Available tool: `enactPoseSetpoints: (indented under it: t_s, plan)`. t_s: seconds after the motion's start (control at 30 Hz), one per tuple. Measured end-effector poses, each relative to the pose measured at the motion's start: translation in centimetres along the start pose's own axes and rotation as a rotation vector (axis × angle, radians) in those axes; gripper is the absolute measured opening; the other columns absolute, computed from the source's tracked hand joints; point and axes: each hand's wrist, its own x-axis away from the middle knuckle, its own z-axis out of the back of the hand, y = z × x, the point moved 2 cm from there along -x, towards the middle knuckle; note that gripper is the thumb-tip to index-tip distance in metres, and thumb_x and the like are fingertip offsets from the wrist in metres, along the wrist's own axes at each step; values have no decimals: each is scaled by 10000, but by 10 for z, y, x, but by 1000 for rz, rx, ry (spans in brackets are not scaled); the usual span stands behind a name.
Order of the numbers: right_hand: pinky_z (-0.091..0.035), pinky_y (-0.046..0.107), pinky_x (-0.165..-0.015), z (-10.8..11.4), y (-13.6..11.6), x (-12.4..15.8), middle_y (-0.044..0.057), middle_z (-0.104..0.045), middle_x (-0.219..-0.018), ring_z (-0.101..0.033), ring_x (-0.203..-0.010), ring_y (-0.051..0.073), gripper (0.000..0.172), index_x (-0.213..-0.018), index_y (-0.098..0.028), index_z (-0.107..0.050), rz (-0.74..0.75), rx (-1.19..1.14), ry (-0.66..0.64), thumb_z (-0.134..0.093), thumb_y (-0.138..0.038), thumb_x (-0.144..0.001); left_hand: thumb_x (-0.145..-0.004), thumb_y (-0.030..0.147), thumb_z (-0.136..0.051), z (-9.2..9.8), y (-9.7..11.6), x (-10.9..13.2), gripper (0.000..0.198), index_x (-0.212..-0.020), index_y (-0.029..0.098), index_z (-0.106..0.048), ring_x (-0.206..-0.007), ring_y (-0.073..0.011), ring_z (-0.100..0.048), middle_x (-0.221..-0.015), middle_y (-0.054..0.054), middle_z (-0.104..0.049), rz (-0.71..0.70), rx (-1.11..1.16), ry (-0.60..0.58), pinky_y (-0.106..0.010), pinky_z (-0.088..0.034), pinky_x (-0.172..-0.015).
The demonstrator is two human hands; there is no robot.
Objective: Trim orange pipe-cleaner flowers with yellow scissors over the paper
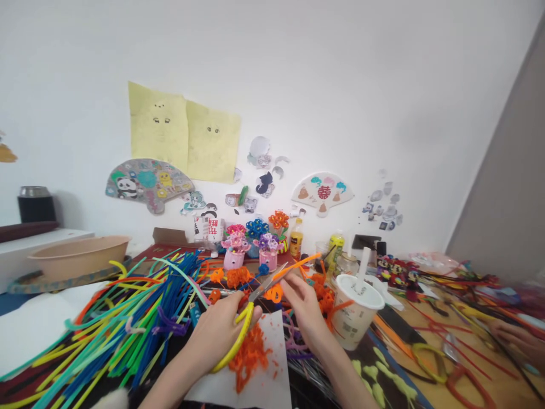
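My left hand (215,329) is closed around yellow-handled scissors (239,343), their blades pointing up and to the right. An orange pipe cleaner (304,263) is pinched in the fingers of my right hand (304,307). It runs along the blades; whether they touch it I cannot tell. Beneath my hands, orange fuzz clippings (249,358) lie heaped on a white sheet of paper (276,383). Fluffy orange flower pieces (238,277) sit just beyond my hands. Part of the scissors' handle is hidden by my left hand.
Many coloured pipe cleaners (145,318) spread across the left side. A lidded cup with a straw (360,312) stands close by my right forearm. Small pink flower pots (234,260) and a juice bottle (297,238) line the back. Another person's hand (517,341) is at far right.
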Motion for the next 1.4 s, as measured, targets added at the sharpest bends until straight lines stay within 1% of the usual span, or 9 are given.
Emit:
enactPoseSetpoints:
  t_s: [0.1, 0.23, 0.37, 0.67, 0.87, 1.0, 1.17, 1.3, 1.4]
  plan:
    - [-485, 372, -813, 4, -4, -1, 58, -703, -829, -633, -857, 250, 271, -866, -173, -717, 60, 87, 10, -685, -411, -741, -850, 540, -362, 0, 1, 0, 368, -827, 212, -529, -740, -218, -619, -805, -51, -651, -6, 16, -12, -270, -392, -610]
    - [-500, 352, -728, 7, -9, -2, 58, -704, -757, -640, -776, 245, 245, -793, -163, -722, 88, 142, 10, -694, -396, -724, -841, 546, -373, -1, 2, 1, 370, -788, 211, -519, -702, -214, -609, -778, -48, -643, -7, 5, -41, -270, -384, -585]
    - [-495, 345, -738, 8, -11, -1, 60, -714, -775, -643, -815, 249, 206, -800, -163, -721, 110, 152, 1, -685, -355, -733, -843, 541, -371, 0, 5, 2, 365, -776, 212, -513, -682, -206, -606, -771, -41, -639, -8, -4, -46, -263, -376, -575]
    - [-485, 324, -727, 0, -8, 3, 41, -705, -745, -637, -767, 225, 136, -755, -177, -706, 108, 53, 123, -666, -305, -732, -851, 513, -343, 1, 15, 4, 352, -798, 208, -511, -744, -236, -629, -848, -81, -667, 25, -5, -77, -287, -407, -617]
    - [-462, 300, -721, -3, -5, 5, 30, -694, -751, -610, -738, 202, 123, -747, -176, -693, 65, 22, 165, -657, -292, -733, -843, 522, -350, 1, 14, 5, 364, -834, 204, -527, -776, -256, -637, -871, -95, -673, 16, -17, -74, -307, -426, -646]
    - [-447, 287, -716, -3, -3, 5, 14, -668, -709, -594, -736, 194, 122, -692, -178, -667, 48, 7, 168, -663, -296, -722, -837, 527, -377, 2, 16, 6, 372, -871, 203, -556, -814, -262, -643, -882, -97, -684, 19, 17, -52, -313, -436, -684]
    - [-432, 275, -695, -4, -6, 5, 2, -632, -671, -576, -725, 186, 138, -700, -174, -664, 53, 19, 168, -652, -306, -737, -850, 483, -377, 5, 21, 5, 358, -922, 187, -565, -839, -286, -642, -916, -129, -687, 37, 13, -80, -342, -443, -707]
    - [-434, 273, -685, -3, -7, 5, 14, -645, -692, -575, -726, 184, 135, -705, -169, -666, 55, 32, 170, -654, -299, -739, -857, 478, -378, 5, 19, 5, 365, -965, 183, -564, -827, -285, -647, -899, -123, -689, 57, -19, -94, -330, -441, -685]
    - [-447, 282, -681, -1, -7, 4, 30, -663, -712, -586, -725, 191, 139, -715, -162, -672, 70, 55, 133, -656, -297, -742, -857, 499, -377, 5, 16, 4, 373, -937, 190, -571, -808, -275, -649, -879, -112, -688, 56, -36, -92, -305, -435, -654]
